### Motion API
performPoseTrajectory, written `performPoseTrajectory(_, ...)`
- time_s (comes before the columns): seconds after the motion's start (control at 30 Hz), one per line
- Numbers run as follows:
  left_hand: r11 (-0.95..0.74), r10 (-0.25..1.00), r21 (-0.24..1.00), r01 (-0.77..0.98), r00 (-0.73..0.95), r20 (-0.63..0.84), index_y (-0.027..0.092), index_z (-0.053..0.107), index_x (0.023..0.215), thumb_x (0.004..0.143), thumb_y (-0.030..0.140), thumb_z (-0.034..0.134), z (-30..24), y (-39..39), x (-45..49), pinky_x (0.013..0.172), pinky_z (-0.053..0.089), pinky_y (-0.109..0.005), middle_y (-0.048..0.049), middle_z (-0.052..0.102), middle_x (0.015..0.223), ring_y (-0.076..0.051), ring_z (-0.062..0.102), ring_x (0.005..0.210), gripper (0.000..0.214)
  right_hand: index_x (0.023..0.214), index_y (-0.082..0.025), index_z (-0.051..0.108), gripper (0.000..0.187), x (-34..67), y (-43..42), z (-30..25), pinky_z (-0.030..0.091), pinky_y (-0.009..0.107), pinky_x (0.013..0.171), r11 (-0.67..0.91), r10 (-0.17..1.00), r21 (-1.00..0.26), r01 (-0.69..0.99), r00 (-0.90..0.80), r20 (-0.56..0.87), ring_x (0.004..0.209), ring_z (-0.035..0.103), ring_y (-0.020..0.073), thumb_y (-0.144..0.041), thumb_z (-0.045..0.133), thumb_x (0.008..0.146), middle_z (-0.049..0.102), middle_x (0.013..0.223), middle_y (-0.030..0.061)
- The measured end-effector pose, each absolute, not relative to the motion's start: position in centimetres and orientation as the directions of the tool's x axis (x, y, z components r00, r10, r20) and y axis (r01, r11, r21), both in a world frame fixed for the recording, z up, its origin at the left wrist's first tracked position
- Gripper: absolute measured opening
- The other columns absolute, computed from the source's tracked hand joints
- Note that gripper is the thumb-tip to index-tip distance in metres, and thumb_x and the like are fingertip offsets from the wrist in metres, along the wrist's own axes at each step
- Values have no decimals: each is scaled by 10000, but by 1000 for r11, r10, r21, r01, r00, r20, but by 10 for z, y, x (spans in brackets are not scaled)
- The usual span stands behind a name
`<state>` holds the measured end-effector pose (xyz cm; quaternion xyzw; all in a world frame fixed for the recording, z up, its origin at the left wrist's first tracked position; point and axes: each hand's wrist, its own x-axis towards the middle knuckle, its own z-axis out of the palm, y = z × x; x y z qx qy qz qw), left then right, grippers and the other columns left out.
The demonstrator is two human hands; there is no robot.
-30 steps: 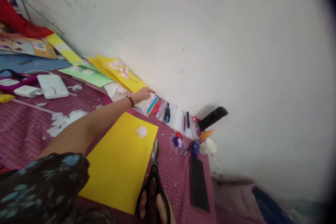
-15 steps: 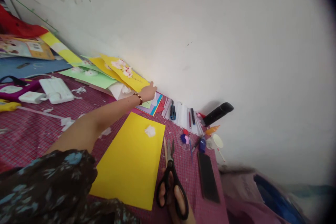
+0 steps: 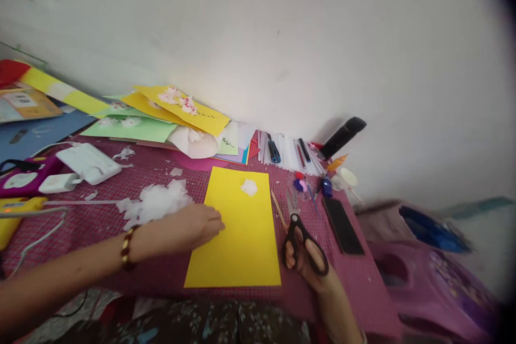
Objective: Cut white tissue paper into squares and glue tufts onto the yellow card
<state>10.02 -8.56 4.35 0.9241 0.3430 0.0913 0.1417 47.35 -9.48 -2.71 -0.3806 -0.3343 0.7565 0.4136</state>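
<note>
A yellow paper sheet (image 3: 237,231) lies on the pink checked mat (image 3: 100,215) with a small white tuft (image 3: 249,187) near its top edge. My left hand (image 3: 193,226) rests at the sheet's left edge, fingers curled and close together, right below a pile of white fluff (image 3: 155,201). Whether it holds anything is hidden. My right hand (image 3: 306,258) grips black-handled scissors (image 3: 302,231) just right of the sheet, blades pointing away from me. A thin wooden stick (image 3: 278,208) lies beside the blades.
Coloured papers (image 3: 173,107) are stacked against the white wall. Pens (image 3: 290,150), a black stapler-like tool (image 3: 342,137), small bottles (image 3: 322,185) and a black flat case (image 3: 342,226) sit at the right. A white charger (image 3: 86,161) and a purple object (image 3: 24,177) lie at the left.
My left arm pulled back from the paper stack by the wall to the yellow sheet's left edge. The view swung, and the scissors in my right hand sit further right.
</note>
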Motion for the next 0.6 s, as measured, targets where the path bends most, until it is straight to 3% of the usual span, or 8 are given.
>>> performPoseTrajectory(0.1,-801,559,334,497,821,118,222,693,1154,1006,162,514,15,-116,111,990,503,-329,-81,755,1129,-214,688,1048,240,1100,-256,690,512,466,-92,-24,463,312,613,-453,881,-799,-395,-337,-333,624,575,164,-634,811,778,673,781,7)
performPoseTrajectory(0.23,-874,427,323,362,890,159,200,619,1348,1017,279,576,-7,-120,136,1165,410,-419,-112,680,1404,-272,614,1292,343,1141,-228,667,605,458,-93,-17,476,305,599,-412,899,-846,-339,-300,-318,607,573,149,-678,791,756,655,770,-8)
performPoseTrajectory(0.4,-892,372,340,299,912,174,203,534,1490,1007,366,608,-23,-109,157,1240,335,-489,-143,573,1547,-308,508,1438,516,1182,-175,651,549,455,-84,11,435,261,564,-312,914,-942,-121,-311,-262,586,573,121,-549,812,813,676,790,4)
performPoseTrajectory(0.6,-867,410,382,319,894,184,218,582,1449,994,342,622,-36,-100,157,1224,370,-471,-121,590,1538,-289,541,1417,474,1329,-191,648,491,441,-5,50,460,244,613,-83,940,-969,233,-304,-153,660,598,122,-326,713,862,686,831,-4)
